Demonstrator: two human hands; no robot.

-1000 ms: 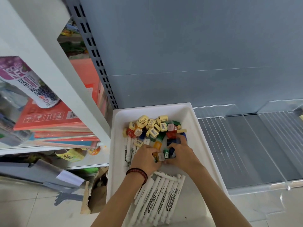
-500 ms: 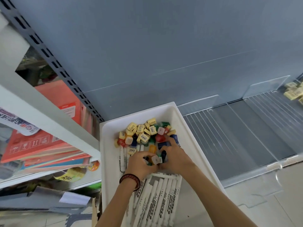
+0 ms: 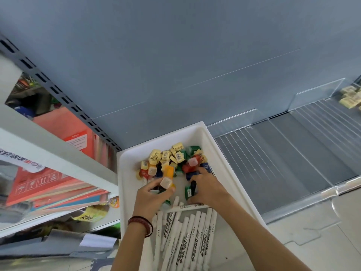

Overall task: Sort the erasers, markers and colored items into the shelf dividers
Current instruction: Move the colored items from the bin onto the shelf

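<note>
Tray point(image 3: 125, 173): white, at shelf's point(image 3: 293, 153) left end; erasers point(image 3: 166, 154) and colored items point(image 3: 190, 167) heaped at far end, markers point(image 3: 187, 231) at near end.
Left hand point(image 3: 150, 196): fingers clamped round orange piece point(image 3: 167, 182), mid-tray.
Right hand point(image 3: 207, 188): curled among dark pieces point(image 3: 192, 176) beside it; grip unclear.

Not much legible here tbh. The white markers point(image 3: 195, 237) have black print down the barrels, too blurry to make out. One yellow eraser point(image 3: 178, 155) shows a barcode sticker. The red carton point(image 3: 29, 192) has handling icons: umbrella, glass, up arrows. The yellow tag point(image 3: 91, 214) is unreadable.
</note>
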